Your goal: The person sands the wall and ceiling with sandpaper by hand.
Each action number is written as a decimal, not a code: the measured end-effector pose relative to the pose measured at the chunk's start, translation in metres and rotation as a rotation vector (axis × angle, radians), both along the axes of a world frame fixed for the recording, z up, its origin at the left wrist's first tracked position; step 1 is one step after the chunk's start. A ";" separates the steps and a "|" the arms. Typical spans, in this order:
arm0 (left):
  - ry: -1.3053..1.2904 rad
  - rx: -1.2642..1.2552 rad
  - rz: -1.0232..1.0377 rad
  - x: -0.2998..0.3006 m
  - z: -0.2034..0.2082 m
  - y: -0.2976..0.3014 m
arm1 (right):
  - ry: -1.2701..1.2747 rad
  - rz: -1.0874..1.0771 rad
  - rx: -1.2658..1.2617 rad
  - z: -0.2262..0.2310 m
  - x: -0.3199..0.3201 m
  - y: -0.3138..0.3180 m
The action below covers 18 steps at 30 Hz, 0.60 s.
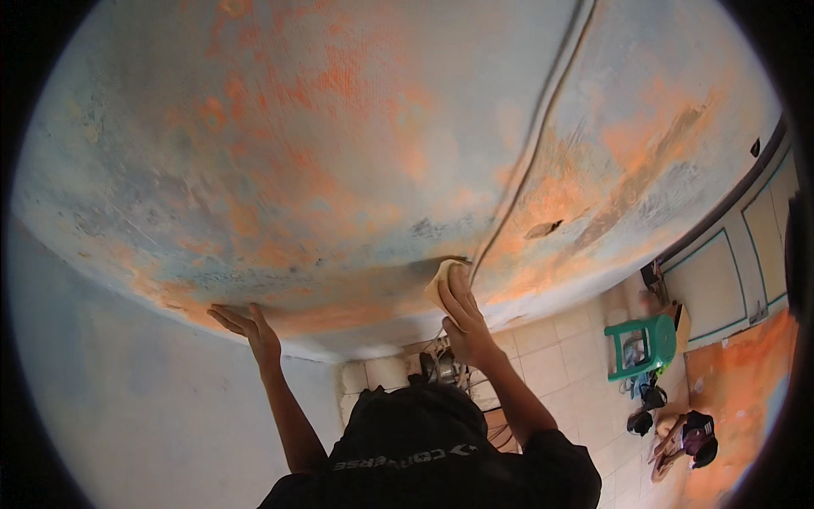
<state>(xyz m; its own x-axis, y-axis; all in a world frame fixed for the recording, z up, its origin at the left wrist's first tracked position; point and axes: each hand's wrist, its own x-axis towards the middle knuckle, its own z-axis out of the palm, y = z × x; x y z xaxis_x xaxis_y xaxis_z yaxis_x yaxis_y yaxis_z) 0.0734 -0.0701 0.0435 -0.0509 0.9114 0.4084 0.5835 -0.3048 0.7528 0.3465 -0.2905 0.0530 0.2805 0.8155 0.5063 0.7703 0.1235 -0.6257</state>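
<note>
While orange mottles the bluish wall (pixel 458 127), the floor (pixel 564 356) is pale-tiled.

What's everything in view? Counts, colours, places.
main wall: 1, patchy blue-grey and orange, ahead of the hands
side wall: 1, pale blue-grey, left
cable: 1, pale, hanging along the main wall, right of centre
hole: 1, dark inside, main wall, right of cable
pad: 1, pale yellow, in right hand; material unclear
floor tiles: many, cream, lower right
stool: 1, green, right
door panels: 2, pale with teal outlines, far right
orange wall: 1, lower right
seated person: 1, dark top, lower right
T-shirt: 1, black, bottom centre
left hand: 1, bare, against main wall
right hand: 1, bare, holding pad at main wall
</note>
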 end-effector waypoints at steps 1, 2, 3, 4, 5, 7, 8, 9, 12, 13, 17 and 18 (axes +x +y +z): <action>0.015 0.011 0.038 -0.001 -0.002 0.001 | 0.158 0.136 0.011 0.010 -0.001 -0.009; 0.030 0.023 0.076 -0.004 -0.003 0.003 | 0.189 0.234 0.003 0.023 -0.001 -0.018; 0.028 0.026 0.070 -0.002 0.000 0.002 | 0.188 0.228 0.007 0.032 0.000 -0.025; -0.023 0.110 0.056 0.005 0.004 0.003 | 0.085 0.138 0.052 0.039 0.002 -0.031; -0.077 0.193 0.046 0.009 0.009 0.005 | -0.020 0.050 0.097 0.043 0.005 -0.039; -0.026 0.313 0.001 0.011 0.024 0.012 | -0.398 -0.322 0.520 0.028 0.025 -0.051; 0.038 0.426 -0.019 0.007 0.033 0.016 | -0.235 -0.355 0.653 0.043 0.031 -0.055; 0.035 0.431 -0.021 0.006 0.040 0.021 | -0.067 -0.383 0.780 0.098 0.030 -0.045; 0.096 0.701 -0.089 -0.005 0.074 0.028 | -0.154 -0.561 0.667 0.143 0.061 -0.031; 0.153 0.787 -0.086 -0.008 0.082 0.032 | -0.235 -0.612 0.602 0.146 0.072 -0.023; 0.227 0.996 -0.051 -0.032 0.107 0.067 | -0.581 -0.550 0.477 0.166 0.083 0.007; 0.226 0.994 -0.043 -0.042 0.110 0.072 | -0.623 -0.577 0.493 0.174 0.086 0.011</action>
